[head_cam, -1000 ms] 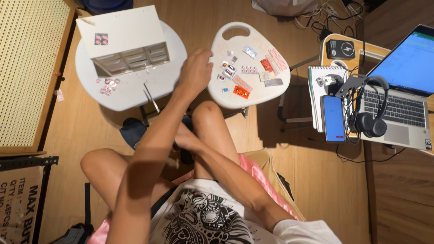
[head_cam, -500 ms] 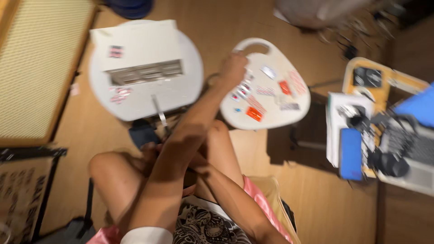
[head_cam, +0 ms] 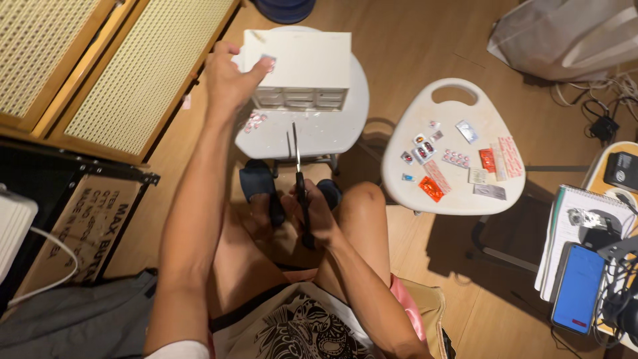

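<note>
My left hand (head_cam: 229, 80) reaches up to the top left corner of a white mini drawer box (head_cam: 302, 56) and pinches a small pill blister piece (head_cam: 268, 61) against it. The box stands on a round white stool (head_cam: 339, 133), where a few cut blister pieces (head_cam: 252, 121) also lie. My right hand (head_cam: 316, 216) rests low between my knees, closed on black-handled scissors (head_cam: 296, 156) whose blades point up over the stool's front edge. To the right, a white tray table (head_cam: 458, 93) with a handle hole carries several blister packs (head_cam: 455, 158), some of them red and orange.
Woven cane panels (head_cam: 126, 73) lean at the left above a cardboard box (head_cam: 86, 226). Dark slippers (head_cam: 256, 183) sit under the stool. A blue phone (head_cam: 579, 287) on a notebook, cables and a pale bag (head_cam: 571, 33) crowd the right side.
My left hand has swung from the tray table on the right over to the drawer box on the left. The view has shifted with it. My right hand stays low.
</note>
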